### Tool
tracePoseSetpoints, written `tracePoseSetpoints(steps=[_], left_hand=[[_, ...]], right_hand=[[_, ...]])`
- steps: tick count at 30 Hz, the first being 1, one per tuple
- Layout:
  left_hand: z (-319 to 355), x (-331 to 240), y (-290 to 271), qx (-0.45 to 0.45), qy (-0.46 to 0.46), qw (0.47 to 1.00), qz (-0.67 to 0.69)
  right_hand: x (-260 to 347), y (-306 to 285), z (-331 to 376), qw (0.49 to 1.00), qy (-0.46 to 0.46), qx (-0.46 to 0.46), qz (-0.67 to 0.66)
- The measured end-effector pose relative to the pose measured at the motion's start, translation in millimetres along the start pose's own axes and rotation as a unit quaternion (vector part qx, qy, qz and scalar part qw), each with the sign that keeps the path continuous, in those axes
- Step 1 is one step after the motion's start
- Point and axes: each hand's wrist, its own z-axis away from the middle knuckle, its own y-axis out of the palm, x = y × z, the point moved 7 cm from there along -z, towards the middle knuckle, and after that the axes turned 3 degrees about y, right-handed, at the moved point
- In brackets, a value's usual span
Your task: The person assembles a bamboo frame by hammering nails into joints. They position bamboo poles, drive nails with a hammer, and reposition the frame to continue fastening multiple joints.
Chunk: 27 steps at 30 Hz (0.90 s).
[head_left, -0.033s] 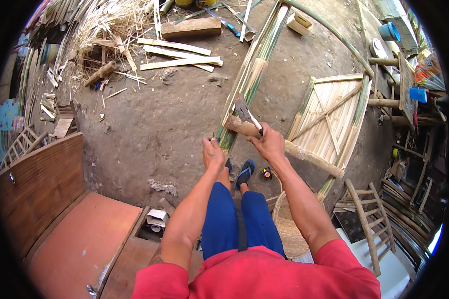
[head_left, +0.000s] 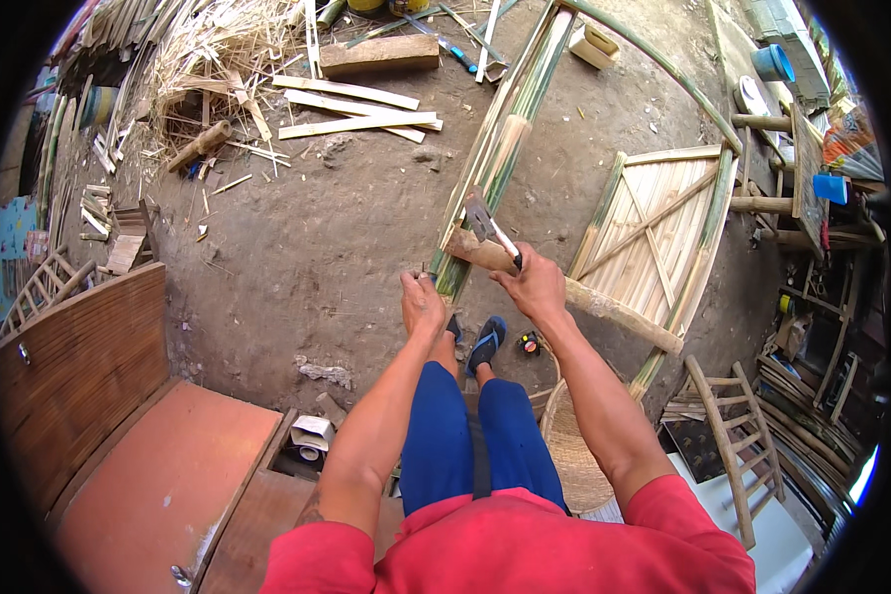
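My right hand is wrapped round the dark grip of a hammer, whose metal head lies over the bamboo crosspiece. Left of it, my left hand is closed, thumb and fingers pinched at the near end of the green split-bamboo bundle. A thin dark nail-like piece sticks up at those fingertips, too small to make out fully. The crosspiece runs from the bundle toward the lower right, across the foot of a slatted bamboo panel with crossed braces.
A tape measure lies beside my sandalled foot. Pale strips and a wood block lie ahead on the dirt, near a shavings heap. An orange-topped wooden piece stands near left; a small bamboo ladder lies right.
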Motion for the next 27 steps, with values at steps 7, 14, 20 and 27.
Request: tracePoseSetpoints(steps=[7,14,20,27], left_hand=[[-3.1,6.8,9.1,-0.011,-0.006,1.000,-0.010],[-7.4,-24.6,-19.6,-0.057,0.141,0.987,0.043],[5.4,-118.9,-37.3,-0.013,0.485,0.874,-0.016],[-10.5,-131.2,-21.2,0.059,0.492,0.867,-0.055]], right_hand=[[-3.5,4.0,-4.5,1.000,0.012,0.021,0.003],[-3.1,-1.4,0.2,0.999,-0.008,0.001,-0.042],[-14.2,1.1,0.0,0.991,0.049,-0.031,-0.121],[-16.7,-14.2,39.5,0.970,-0.037,-0.088,-0.224]])
